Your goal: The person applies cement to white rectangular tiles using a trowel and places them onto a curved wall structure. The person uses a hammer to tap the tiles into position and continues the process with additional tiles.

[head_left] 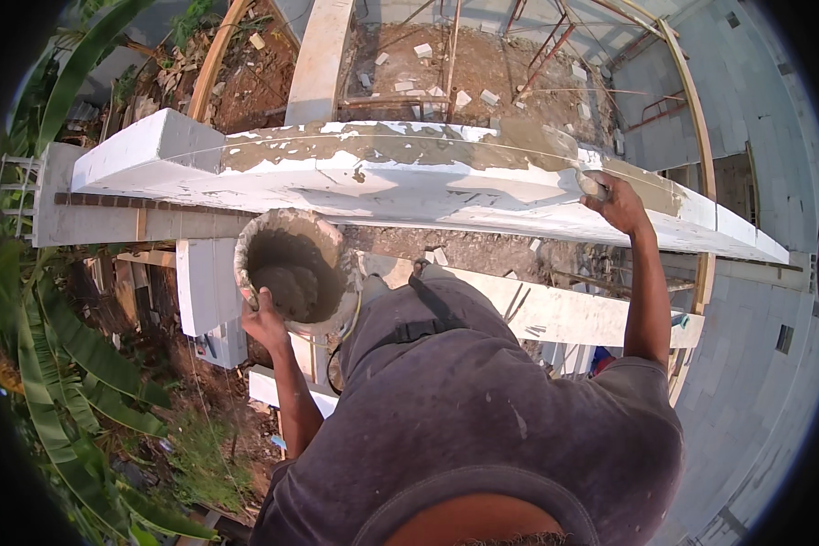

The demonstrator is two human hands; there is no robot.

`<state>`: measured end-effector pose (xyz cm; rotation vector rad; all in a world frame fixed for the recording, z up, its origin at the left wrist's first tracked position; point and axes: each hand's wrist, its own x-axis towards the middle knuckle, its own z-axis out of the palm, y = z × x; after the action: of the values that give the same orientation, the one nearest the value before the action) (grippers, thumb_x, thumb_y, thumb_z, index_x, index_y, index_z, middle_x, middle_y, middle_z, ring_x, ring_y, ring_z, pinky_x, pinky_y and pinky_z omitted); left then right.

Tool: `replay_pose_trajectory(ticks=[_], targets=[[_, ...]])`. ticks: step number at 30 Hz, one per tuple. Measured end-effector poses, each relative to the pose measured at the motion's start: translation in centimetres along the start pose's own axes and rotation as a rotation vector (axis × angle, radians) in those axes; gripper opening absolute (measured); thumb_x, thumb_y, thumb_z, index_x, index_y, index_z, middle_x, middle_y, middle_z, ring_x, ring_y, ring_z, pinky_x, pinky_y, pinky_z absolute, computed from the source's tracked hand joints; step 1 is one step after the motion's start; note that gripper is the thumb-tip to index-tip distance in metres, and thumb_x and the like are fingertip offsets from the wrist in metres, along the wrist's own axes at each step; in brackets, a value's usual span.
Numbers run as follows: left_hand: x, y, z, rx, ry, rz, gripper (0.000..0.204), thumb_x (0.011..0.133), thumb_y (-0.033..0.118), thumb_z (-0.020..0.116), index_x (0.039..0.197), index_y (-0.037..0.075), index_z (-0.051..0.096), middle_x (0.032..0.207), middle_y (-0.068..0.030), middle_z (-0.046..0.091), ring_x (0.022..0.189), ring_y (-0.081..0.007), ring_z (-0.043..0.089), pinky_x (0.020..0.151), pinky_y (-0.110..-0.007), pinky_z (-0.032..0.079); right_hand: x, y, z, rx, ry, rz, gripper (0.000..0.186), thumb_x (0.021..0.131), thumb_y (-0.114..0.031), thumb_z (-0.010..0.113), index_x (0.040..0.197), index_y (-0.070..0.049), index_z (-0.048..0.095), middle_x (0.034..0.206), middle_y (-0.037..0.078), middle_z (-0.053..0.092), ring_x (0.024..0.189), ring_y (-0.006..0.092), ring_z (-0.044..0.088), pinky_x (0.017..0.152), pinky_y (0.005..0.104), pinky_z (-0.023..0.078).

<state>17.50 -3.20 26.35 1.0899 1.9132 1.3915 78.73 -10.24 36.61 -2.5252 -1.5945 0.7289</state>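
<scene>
My right hand [621, 204] is closed round the pale handle of a trowel [595, 187]. The trowel's blade lies against wet grey mortar [400, 146] along the top of a white block wall [482, 187]. At the left, my left hand [264, 320] grips the rim of a mortar-crusted bucket [326, 235]. Grey mortar [287, 287] sits in the bottom of it. One larger white block [150, 146] stands on the wall's left end, beside the mortar.
A thin string line [364, 130] runs along the wall top. Below me is a pale plank [591, 314] with a few rods on it. White blocks [207, 287] stack at the left. Wooden posts [692, 100] rise beyond the wall; rubble covers the ground far below.
</scene>
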Motion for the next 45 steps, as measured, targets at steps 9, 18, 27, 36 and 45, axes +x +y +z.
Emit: replay_pose_trajectory(ticks=[9,18,27,36,45], targets=[[0.0,0.1,0.5,0.021,-0.093,0.005,0.016,0.087,0.01,0.067,0.082,-0.003,0.059,0.067,0.0033,0.052,0.061,-0.008,0.041,0.054,-0.029,0.035,-1.4,1.3,1.0,-0.19,0.234,-0.016,0.047,0.082,-0.029,0.073,0.126,-0.019,0.063,0.116,0.013,0.067,0.105,0.0355,0.064,0.086,0.047,0.052],[-1.9,5.0,0.7,0.195,-0.122,0.071,0.029,0.088,0.017,0.068,0.108,-0.005,0.067,0.073,-0.0003,0.061,0.069,-0.0086,0.05,0.063,-0.028,0.044,-2.0,-17.3,7.0,-0.156,0.118,-0.522,0.043,0.083,-0.025,0.072,0.123,-0.015,0.062,0.103,0.006,0.065,0.094,0.0286,0.066,0.078,0.0442,0.053],[-2.2,5.3,2.4,0.133,-0.144,0.254,0.041,0.088,0.016,0.068,0.121,-0.007,0.064,0.081,-0.0053,0.067,0.074,-0.0084,0.055,0.068,-0.028,0.049,-0.5,-34.6,22.8,-0.658,0.158,-0.902,0.026,0.087,-0.014,0.058,0.111,-0.007,0.064,0.096,0.011,0.066,0.088,0.0237,0.068,0.073,0.0424,0.054],[-0.7,3.7,0.6,0.026,-0.19,0.149,0.038,0.088,0.012,0.067,0.12,-0.007,0.063,0.092,-0.0071,0.069,0.086,-0.0106,0.058,0.08,-0.028,0.049,0.7,-30.4,21.0,0.743,-1.129,-0.353,0.048,0.09,-0.024,0.071,0.13,-0.001,0.059,0.108,0.005,0.067,0.093,0.0114,0.061,0.079,0.0284,0.05],[2.2,2.1,-5.6,-0.051,-0.116,-0.033,0.021,0.089,0.006,0.066,0.104,-0.008,0.066,0.09,-0.0058,0.068,0.075,-0.0117,0.055,0.069,-0.027,0.046,2.2,-23.2,12.2,0.719,-0.916,-0.277,0.063,0.086,-0.034,0.075,0.136,-0.001,0.055,0.118,0.009,0.065,0.107,0.017,0.059,0.097,0.0321,0.044]])
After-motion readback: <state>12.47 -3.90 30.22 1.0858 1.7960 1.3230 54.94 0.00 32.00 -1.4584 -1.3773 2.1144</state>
